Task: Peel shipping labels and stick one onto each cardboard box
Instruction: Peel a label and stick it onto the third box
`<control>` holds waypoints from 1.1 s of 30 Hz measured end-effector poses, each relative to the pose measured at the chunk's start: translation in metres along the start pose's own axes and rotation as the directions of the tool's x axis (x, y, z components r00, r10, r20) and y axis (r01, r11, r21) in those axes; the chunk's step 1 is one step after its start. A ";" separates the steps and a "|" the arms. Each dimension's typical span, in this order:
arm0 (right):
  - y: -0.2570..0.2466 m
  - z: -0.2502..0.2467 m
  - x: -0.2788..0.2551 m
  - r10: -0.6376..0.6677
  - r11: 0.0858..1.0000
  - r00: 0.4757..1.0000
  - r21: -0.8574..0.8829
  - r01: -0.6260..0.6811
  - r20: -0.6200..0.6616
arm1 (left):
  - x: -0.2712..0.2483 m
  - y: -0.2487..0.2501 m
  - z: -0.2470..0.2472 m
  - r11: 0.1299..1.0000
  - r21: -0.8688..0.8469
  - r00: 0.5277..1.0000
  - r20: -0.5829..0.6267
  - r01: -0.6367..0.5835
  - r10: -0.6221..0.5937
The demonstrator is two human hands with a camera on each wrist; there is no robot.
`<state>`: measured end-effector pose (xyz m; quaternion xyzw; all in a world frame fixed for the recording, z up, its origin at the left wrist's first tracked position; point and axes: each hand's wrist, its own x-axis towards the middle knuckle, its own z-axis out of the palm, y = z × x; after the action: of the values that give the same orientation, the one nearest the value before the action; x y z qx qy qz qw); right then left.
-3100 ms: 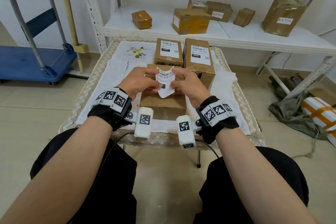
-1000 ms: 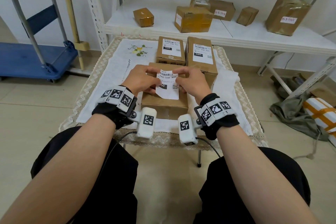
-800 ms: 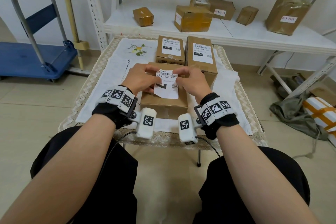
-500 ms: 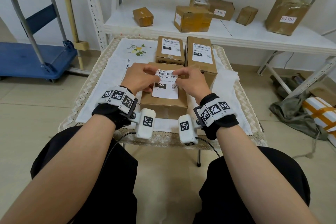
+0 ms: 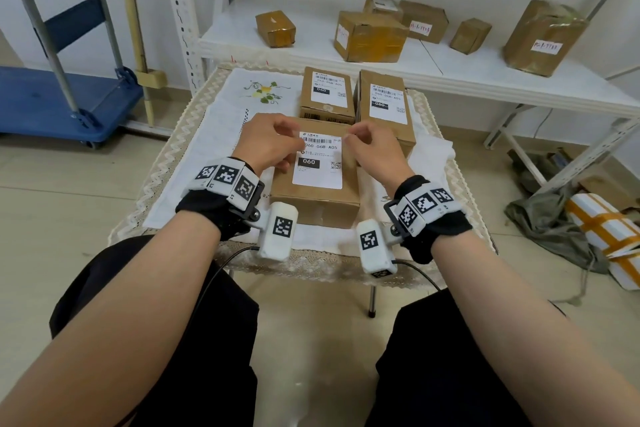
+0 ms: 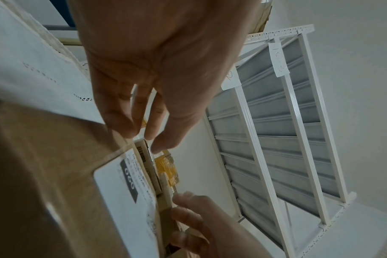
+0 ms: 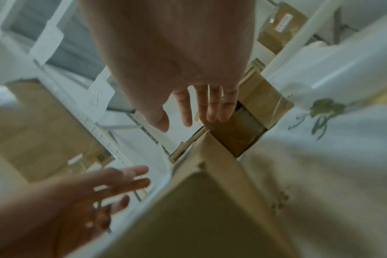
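A white shipping label (image 5: 318,163) lies flat on top of the nearest cardboard box (image 5: 313,204) on the small table. My left hand (image 5: 273,146) is at the label's top left corner and my right hand (image 5: 370,149) at its top right corner. In the left wrist view the left hand (image 6: 144,139) has loose, nearly straight fingers, their tips at the box's (image 6: 44,165) far edge beside the label (image 6: 121,192). In the blurred right wrist view the right hand (image 7: 186,120) hangs with straight, parted fingers over the box (image 7: 210,200), holding nothing.
Two labelled boxes (image 5: 327,97) (image 5: 384,104) stand side by side just behind the near one. A white shelf (image 5: 450,73) beyond holds several taped boxes. An embroidered cloth (image 5: 214,135) covers the table. A blue trolley (image 5: 52,100) stands left; a bundle (image 5: 554,229) lies on the floor right.
The label, held curled above the box by both hands, has come down and now lies flat on the box top. The fingers have loosened at its top corners.
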<state>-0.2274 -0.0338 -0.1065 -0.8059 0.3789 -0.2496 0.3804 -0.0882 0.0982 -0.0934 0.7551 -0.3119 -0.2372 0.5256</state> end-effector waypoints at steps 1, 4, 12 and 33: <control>0.003 -0.001 0.002 -0.014 0.999 1.000 -0.040 0.014 0.003 | 0.001 0.000 0.000 1.000 0.009 1.000 -0.018 -0.007 0.008; 0.006 -0.002 0.004 -0.077 0.968 0.996 -0.234 0.085 0.042 | 0.006 0.000 -0.002 0.999 0.030 0.998 -0.055 -0.018 0.019; -0.012 0.008 0.014 -0.304 0.741 0.933 -0.567 0.359 0.193 | 0.007 0.004 -0.003 0.997 0.070 0.998 -0.042 -0.042 0.045; 0.007 0.042 0.057 -0.365 0.602 0.863 -0.619 0.505 0.349 | 0.018 0.003 -0.016 0.999 0.042 0.985 0.174 0.015 -0.022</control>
<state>-0.1684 -0.0645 -0.1302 -0.9752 0.1980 -0.0979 0.0122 -0.0660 0.0949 -0.0862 0.7448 -0.3546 -0.3008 0.4787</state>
